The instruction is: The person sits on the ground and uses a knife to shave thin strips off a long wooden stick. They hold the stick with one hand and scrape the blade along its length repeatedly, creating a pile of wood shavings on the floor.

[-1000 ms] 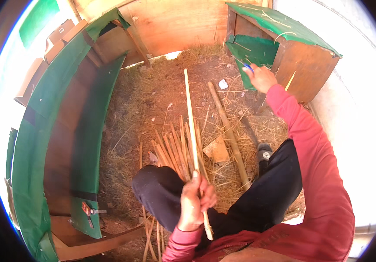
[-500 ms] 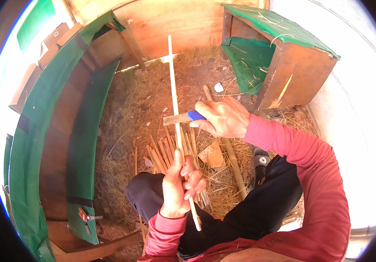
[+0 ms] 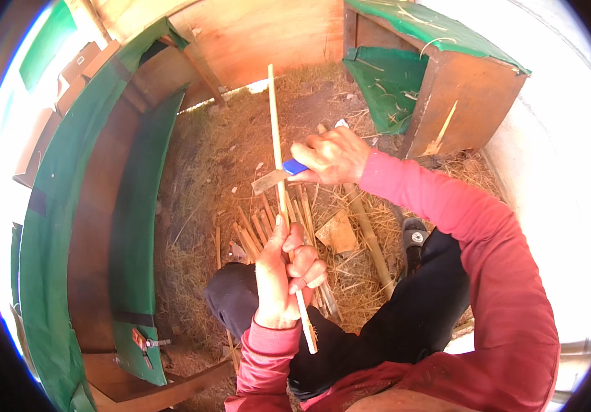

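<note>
My left hand is closed round the lower part of a long, pale wooden strip, with the thumb along it. The strip stands out away from me, its near end showing below the hand. In my right hand is a knife with a blue handle. Its broad, worn blade lies across the strip above my left hand. Beneath, on the ground, lies a bundle of split wooden strips, partly hidden by my left hand.
At left runs a green-covered bench with a lower shelf holding a small tool. A wooden stand with a green top is at far right. A pole and a flat wood piece lie on straw-strewn ground.
The knife in my right hand has moved slightly away along the strip, its blade now more slanted. The whole view has shifted a little. My left hand keeps its hold.
</note>
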`<move>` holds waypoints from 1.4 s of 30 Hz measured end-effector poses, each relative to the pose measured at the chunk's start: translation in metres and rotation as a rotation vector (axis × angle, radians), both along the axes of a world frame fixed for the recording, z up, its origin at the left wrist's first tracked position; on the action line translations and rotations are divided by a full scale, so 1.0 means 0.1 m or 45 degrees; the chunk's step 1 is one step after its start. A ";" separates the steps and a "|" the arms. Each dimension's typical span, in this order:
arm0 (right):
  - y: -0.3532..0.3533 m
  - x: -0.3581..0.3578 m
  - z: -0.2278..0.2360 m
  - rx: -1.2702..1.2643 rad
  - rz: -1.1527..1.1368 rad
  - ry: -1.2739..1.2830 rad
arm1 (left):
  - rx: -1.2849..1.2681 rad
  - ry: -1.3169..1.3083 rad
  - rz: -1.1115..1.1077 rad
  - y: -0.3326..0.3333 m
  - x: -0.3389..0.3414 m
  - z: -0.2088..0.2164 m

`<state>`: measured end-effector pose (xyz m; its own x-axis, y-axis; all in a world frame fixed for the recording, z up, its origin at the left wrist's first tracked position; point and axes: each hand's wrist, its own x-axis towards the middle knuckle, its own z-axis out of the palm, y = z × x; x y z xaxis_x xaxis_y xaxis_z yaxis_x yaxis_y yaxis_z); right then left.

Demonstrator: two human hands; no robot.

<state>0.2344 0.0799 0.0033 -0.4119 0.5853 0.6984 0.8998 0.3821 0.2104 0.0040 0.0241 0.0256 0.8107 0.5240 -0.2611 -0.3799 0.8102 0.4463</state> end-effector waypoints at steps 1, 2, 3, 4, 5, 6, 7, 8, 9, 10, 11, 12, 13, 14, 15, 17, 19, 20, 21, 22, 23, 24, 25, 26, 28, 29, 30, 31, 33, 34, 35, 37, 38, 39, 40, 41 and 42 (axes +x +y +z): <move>0.08 0.03 -0.04 0.053 0.006 -0.019 | -0.023 -0.013 0.023 0.03 0.02 -0.02; 0.14 -0.01 -0.08 0.099 0.023 -0.021 | -0.033 -0.014 0.044 0.00 -0.02 0.00; 0.20 -0.02 -0.10 -0.133 -0.241 0.032 | -0.042 -0.014 0.069 -0.06 -0.07 0.00; 0.24 0.33 0.07 -0.407 -0.654 0.277 | -0.055 -0.049 0.051 -0.13 -0.07 0.00; 0.20 0.68 0.17 -0.277 -0.729 0.953 | -0.107 -0.032 0.078 -0.34 -0.22 -0.01; 0.10 1.17 0.23 -0.241 -1.086 0.826 | -0.054 -0.003 0.033 -0.54 -0.36 0.00; -0.05 1.14 0.28 -0.353 -1.112 0.870 | -0.039 -0.012 0.077 -0.59 -0.58 -0.04; -0.14 1.51 -0.03 -0.306 -1.344 0.627 | -0.058 -0.054 0.050 -0.62 -0.61 -0.11; -0.17 1.56 -0.10 -0.287 -1.264 0.597 | -0.091 0.025 0.132 -0.59 -0.62 -0.14; -0.24 1.58 -0.14 -0.263 -1.199 0.569 | -0.084 -0.002 0.148 -0.52 -0.60 -0.19; -0.27 1.49 -0.08 -0.217 -1.123 0.558 | -0.019 0.012 0.146 -0.47 -0.59 -0.17; -0.30 1.41 0.00 -0.231 -0.981 0.618 | 0.044 0.025 0.138 -0.45 -0.56 -0.17; -0.37 1.14 0.23 -0.239 -0.839 0.696 | 0.070 0.028 0.142 -0.44 -0.54 -0.13; -0.41 0.89 0.39 -0.241 -0.692 0.770 | 0.100 0.028 0.148 -0.44 -0.51 -0.10; -0.50 0.72 0.44 -0.218 -0.422 0.659 | 0.125 0.015 0.132 -0.43 -0.47 -0.09; -0.65 0.41 0.44 -0.242 0.045 0.453 | 0.119 0.014 0.127 -0.43 -0.39 -0.09; -0.74 0.15 0.42 -0.327 0.265 0.327 | 0.122 -0.002 0.100 -0.44 -0.29 -0.11; -0.79 0.09 0.40 -0.371 0.276 0.306 | 0.126 -0.013 0.061 -0.47 -0.23 -0.12; -0.79 0.08 0.39 -0.352 0.194 0.313 | 0.129 -0.024 0.023 -0.50 -0.16 -0.14; -0.79 0.07 0.37 -0.329 0.115 0.324 | 0.143 -0.007 0.010 -0.53 -0.12 -0.16; -0.80 0.07 0.34 -0.306 0.038 0.334 | 0.158 0.011 -0.004 -0.56 -0.09 -0.19; -0.77 0.10 0.31 -0.247 -0.045 0.374 | 0.173 0.028 -0.016 -0.60 -0.07 -0.21; -0.72 0.18 0.28 -0.183 -0.128 0.409 | 0.193 0.054 -0.058 -0.64 -0.04 -0.20; -0.68 0.26 0.27 -0.119 -0.209 0.442 | 0.186 0.103 -0.067 -0.70 -0.03 -0.21; -0.66 0.41 0.29 -0.055 -0.276 0.415 | 0.135 0.105 -0.112 -0.81 -0.03 -0.28; -0.64 0.48 0.28 -0.005 -0.287 0.337 | 0.141 0.101 -0.100 -0.86 -0.02 -0.28; -0.63 0.53 0.27 0.043 -0.297 0.259 | 0.129 0.096 -0.092 -0.91 0.00 -0.29; -0.66 0.57 0.30 -0.151 -0.387 0.234 | 0.116 0.088 -0.089 -0.95 0.01 -0.28; -0.57 0.67 0.26 -0.087 -0.427 0.190 | 0.084 0.084 -0.064 -1.05 0.02 -0.30; -0.54 0.71 0.23 -0.060 -0.453 0.164 | 0.075 0.089 -0.058 -1.06 0.02 -0.31; -0.52 0.74 0.21 -0.194 -0.473 0.185 | 0.063 0.084 -0.051 -1.07 0.04 -0.34; -0.33 1.09 0.09 -0.198 -0.881 0.555 | -0.047 0.177 -0.068 -1.16 0.08 -0.41; -0.17 1.28 0.07 -0.180 -1.057 0.726 | 0.089 0.205 -0.187 -1.35 0.03 -0.44; -0.24 1.55 0.03 -0.275 -1.201 0.769 | 0.036 0.147 -0.357 -1.52 -0.02 -0.58; -0.28 1.73 -0.01 -0.347 -1.296 0.846 | 0.023 0.114 -0.491 -1.55 -0.07 -0.67; -0.33 1.78 -0.16 -0.434 -1.278 0.750 | -0.023 0.304 -0.346 -1.51 -0.11 -0.62; -0.41 1.78 -0.32 -0.552 -1.261 0.641 | -0.005 0.295 -0.193 -1.39 -0.18 -0.71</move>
